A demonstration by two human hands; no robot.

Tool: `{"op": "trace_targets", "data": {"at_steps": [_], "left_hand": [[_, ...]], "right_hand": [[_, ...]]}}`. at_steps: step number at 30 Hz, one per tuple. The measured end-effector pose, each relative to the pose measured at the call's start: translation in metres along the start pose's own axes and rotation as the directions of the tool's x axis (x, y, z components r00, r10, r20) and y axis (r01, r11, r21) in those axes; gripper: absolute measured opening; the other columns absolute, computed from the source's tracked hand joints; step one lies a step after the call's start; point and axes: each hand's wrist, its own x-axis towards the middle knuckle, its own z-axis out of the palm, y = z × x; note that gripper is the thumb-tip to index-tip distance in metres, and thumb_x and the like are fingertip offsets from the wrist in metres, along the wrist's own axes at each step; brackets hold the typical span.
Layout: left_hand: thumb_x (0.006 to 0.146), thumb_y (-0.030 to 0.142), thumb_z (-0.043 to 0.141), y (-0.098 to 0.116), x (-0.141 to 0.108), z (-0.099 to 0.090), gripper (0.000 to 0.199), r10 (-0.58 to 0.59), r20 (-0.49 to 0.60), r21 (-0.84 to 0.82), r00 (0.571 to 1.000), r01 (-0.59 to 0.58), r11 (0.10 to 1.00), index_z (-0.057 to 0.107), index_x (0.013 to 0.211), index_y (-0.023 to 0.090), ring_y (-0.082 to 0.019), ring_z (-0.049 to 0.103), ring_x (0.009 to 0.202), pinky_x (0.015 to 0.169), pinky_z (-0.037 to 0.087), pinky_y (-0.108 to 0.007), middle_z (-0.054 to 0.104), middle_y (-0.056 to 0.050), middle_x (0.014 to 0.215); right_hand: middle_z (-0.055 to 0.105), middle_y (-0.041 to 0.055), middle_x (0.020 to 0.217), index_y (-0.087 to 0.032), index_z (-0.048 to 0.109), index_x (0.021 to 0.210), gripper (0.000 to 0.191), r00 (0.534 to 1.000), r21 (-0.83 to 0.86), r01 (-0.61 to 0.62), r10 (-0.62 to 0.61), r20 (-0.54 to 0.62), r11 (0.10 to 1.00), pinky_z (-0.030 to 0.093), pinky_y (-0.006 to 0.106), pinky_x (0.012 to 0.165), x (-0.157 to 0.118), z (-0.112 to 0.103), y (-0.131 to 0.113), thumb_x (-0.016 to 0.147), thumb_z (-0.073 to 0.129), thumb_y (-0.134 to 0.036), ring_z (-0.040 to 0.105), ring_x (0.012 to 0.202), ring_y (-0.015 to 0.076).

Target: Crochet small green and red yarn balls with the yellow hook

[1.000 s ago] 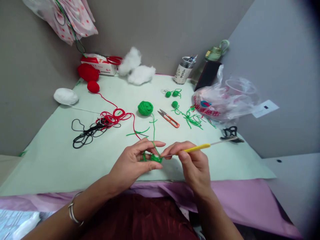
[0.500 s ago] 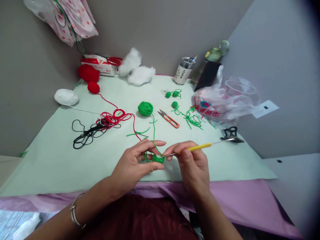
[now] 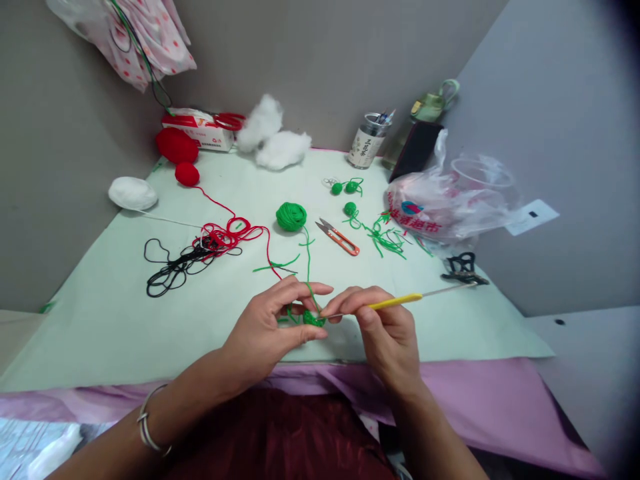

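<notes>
Between the thumb and fingers of my left hand (image 3: 270,322) is a small green crocheted piece (image 3: 313,319) with some white showing at its top. My right hand (image 3: 387,330) is closed around a crochet hook (image 3: 397,301) with a yellow handle, and the hook's metal tip touches the green piece. A green strand runs from the piece, past my left fingers, up to a green yarn ball (image 3: 291,217). Orange-handled thread snips (image 3: 338,237) lie right of the ball.
Tangled red yarn (image 3: 225,233) and black cord (image 3: 175,270) lie at left. Small green balls (image 3: 350,209) and green scraps (image 3: 386,239) are beyond my right hand. White stuffing (image 3: 283,150), a pen jar (image 3: 367,141) and a plastic bag (image 3: 435,207) stand farther back.
The hook and its tip have shifted slightly left, and its handle is tilted a little differently. The green piece has tipped slightly in my left fingers.
</notes>
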Motion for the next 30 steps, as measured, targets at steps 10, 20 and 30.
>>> {"op": "trace_targets", "data": {"at_steps": [10,20,30], "left_hand": [[0.071,0.013,0.087,0.0013,0.0001,-0.0012,0.043,0.024,-0.024,0.060,0.999,-0.023,0.998,0.081,0.112,0.026,-0.014,0.060,0.083,0.078,0.050,-0.026,0.066,0.002,0.082],[0.072,0.017,0.088,-0.0002,-0.0009,-0.0017,0.040,-0.016,-0.004,0.033,1.000,0.017,0.999,0.081,0.111,0.027,-0.015,0.061,0.082,0.074,0.052,-0.027,0.066,0.001,0.085],[0.075,0.013,0.087,0.0030,-0.0013,-0.0030,0.039,0.095,0.010,0.184,0.995,-0.096,0.978,0.080,0.111,0.024,-0.015,0.062,0.081,0.077,0.050,-0.028,0.066,0.002,0.083]], "right_hand": [[0.078,0.0016,0.096,-0.026,0.074,0.102,0.019,0.999,-0.011,-0.018,0.017,-0.041,1.000,0.057,0.031,0.081,-0.0009,0.0022,0.0009,0.106,0.056,-0.028,0.072,0.086,0.0158],[0.078,0.0028,0.093,-0.023,0.073,0.099,0.020,0.995,0.125,-0.096,0.100,-0.025,0.988,0.057,0.032,0.078,0.0017,-0.0016,0.0057,0.105,0.057,-0.033,0.071,0.082,0.0168],[0.077,0.0015,0.094,-0.025,0.074,0.101,0.019,0.998,0.025,-0.055,0.056,-0.015,0.998,0.058,0.029,0.080,0.0013,0.0023,0.0006,0.106,0.056,-0.030,0.072,0.086,0.0152]]}}
